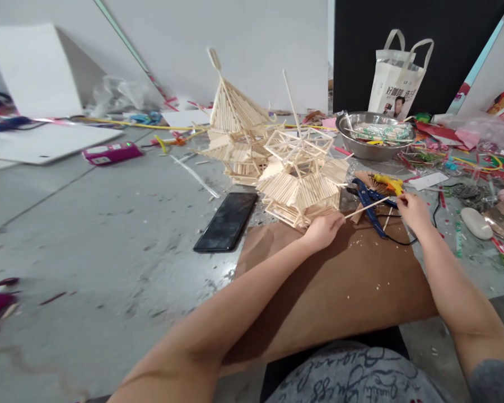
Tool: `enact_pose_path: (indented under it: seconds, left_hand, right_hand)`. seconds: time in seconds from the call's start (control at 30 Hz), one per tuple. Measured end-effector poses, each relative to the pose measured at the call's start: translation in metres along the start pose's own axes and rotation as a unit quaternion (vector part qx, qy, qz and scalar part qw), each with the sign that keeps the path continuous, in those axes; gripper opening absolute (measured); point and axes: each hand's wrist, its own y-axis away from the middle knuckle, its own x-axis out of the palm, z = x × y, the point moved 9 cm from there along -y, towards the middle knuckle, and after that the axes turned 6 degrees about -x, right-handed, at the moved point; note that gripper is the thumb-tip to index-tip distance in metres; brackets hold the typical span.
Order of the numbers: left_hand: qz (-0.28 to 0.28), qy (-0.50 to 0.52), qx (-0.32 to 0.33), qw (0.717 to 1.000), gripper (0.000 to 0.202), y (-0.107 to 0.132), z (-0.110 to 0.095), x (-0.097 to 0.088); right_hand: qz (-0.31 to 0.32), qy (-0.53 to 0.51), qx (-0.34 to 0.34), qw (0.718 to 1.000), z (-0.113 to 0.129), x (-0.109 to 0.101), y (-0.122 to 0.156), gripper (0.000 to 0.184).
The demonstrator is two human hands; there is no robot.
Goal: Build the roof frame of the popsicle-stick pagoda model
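Right of centre in the frame, pinching a thin wooden stick (367, 207) end to end between left hand (324, 229) and right hand (412, 210), slanting it up rightward, just beside the stick pagoda model (302, 184), left hand nearer.

The thin pale wooden stick (367, 207) and the pale stick-built tower model (296, 184) are bare, matt wood. The brown paper sheet (340, 291) nearer is matt and the grey concrete floor (109, 224) rough. The flat black phone (227, 221) at left is glossy, the far round metal bowl (363, 150) shiny.
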Motion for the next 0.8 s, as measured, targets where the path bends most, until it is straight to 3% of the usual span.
enact_pose_path:
  seconds: [0.13,0.23,0.33,0.4,0.57,0.7,0.8]
  left_hand:
    - [0.028,0.129,-0.053,0.990,0.023,0.001,-0.007,0.008]
    - [0.067,0.245,-0.085,0.963,0.021,0.008,-0.016,0.014]
    - [0.131,0.454,-0.153,0.868,0.013,0.018,-0.020,0.027]
    - [0.144,0.510,-0.176,0.829,0.012,0.021,-0.021,0.029]
    - [0.140,0.533,-0.202,0.810,0.020,0.022,-0.020,0.028]
    - [0.140,0.534,-0.198,0.810,0.020,0.022,-0.021,0.027]
    - [0.135,0.526,-0.181,0.820,0.019,0.022,-0.021,0.027]
  right_hand:
    - [0.018,-0.035,-0.025,0.999,0.016,0.007,0.004,0.021]
    - [0.029,-0.071,-0.051,0.996,0.035,0.012,0.009,0.022]
    - [0.041,-0.097,-0.072,0.992,0.052,0.014,0.014,0.023]
    - [0.048,-0.107,-0.082,0.990,0.059,0.013,0.017,0.022]
    - [0.076,-0.084,-0.079,0.990,0.069,0.015,0.021,0.021]
    - [0.134,-0.043,-0.084,0.987,0.081,0.027,0.027,0.027]
    - [0.130,-0.027,-0.074,0.988,0.085,0.029,0.030,0.028]
